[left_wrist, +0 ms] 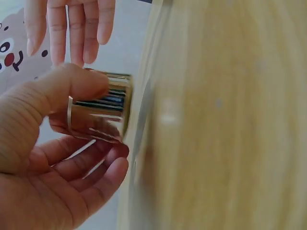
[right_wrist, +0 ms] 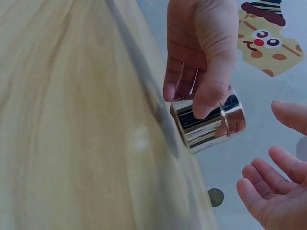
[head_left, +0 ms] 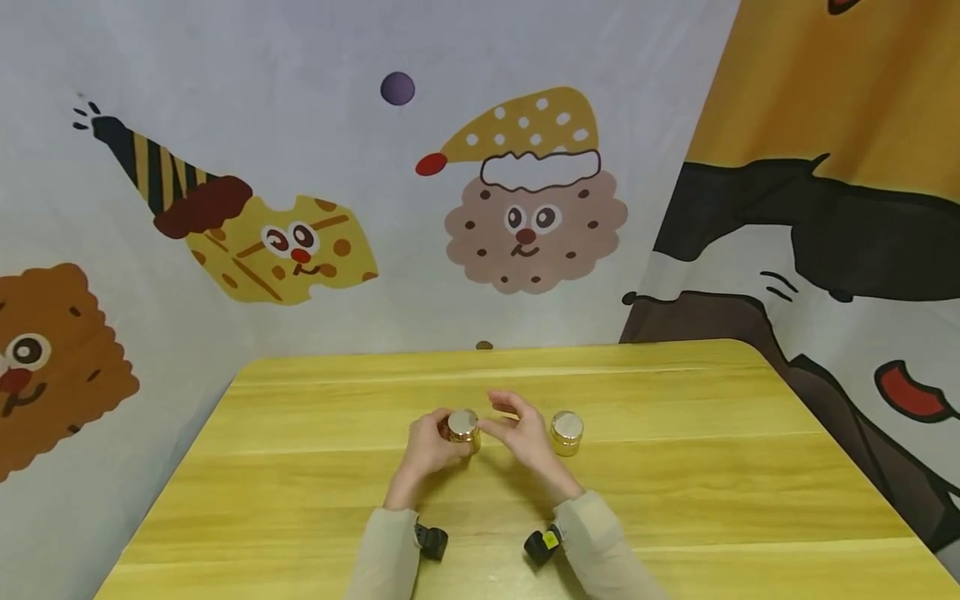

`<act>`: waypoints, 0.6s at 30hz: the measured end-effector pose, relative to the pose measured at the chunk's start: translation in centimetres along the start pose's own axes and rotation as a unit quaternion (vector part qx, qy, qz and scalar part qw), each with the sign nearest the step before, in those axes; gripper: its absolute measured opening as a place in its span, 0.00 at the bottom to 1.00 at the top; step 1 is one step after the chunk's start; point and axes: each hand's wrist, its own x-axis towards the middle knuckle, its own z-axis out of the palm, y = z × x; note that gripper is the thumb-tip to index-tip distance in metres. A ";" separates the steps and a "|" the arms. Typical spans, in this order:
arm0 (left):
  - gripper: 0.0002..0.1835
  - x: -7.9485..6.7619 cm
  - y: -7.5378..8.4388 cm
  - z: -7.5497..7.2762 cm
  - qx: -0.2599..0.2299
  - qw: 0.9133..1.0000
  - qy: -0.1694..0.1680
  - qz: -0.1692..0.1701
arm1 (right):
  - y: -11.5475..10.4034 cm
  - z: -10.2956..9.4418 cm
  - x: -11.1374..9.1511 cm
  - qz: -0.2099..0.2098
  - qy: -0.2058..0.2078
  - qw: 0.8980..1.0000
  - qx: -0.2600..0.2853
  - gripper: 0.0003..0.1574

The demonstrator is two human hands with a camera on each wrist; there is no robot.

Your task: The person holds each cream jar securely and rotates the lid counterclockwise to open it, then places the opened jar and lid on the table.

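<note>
A shiny gold cylindrical jar with a gold lid (head_left: 463,425) stands upright near the middle of the table. My left hand (head_left: 429,450) grips it between thumb and fingers from the left. In the left wrist view the thumb lies along the side of the jar (left_wrist: 108,112), and the fingers are curled at its opposite side. To the right of the jar is my right hand (head_left: 525,433), its fingers spread and holding nothing. The right wrist view has this hand (right_wrist: 280,191) apart from the jar (right_wrist: 211,122). A second gold jar (head_left: 567,433) sits just right of the right hand.
Both jars are on a yellow wood-grain table (head_left: 300,483). Behind it hangs a pale cloth (head_left: 315,83) printed with cartoon food faces. Each wrist wears a small black camera, such as the one on the left wrist (head_left: 431,542).
</note>
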 end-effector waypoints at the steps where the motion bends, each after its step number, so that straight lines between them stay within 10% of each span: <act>1: 0.23 0.0 0.1 0.0 -0.006 1.000 0.001 0.001 | -0.1 -0.1 0.0 0.002 0.002 1.000 0.005 0.30; 18: 0.23 -0.2 3.0 0.0 -0.127 0.991 0.027 0.036 | -4.5 -1.9 -0.8 -0.031 0.014 0.999 0.033 0.28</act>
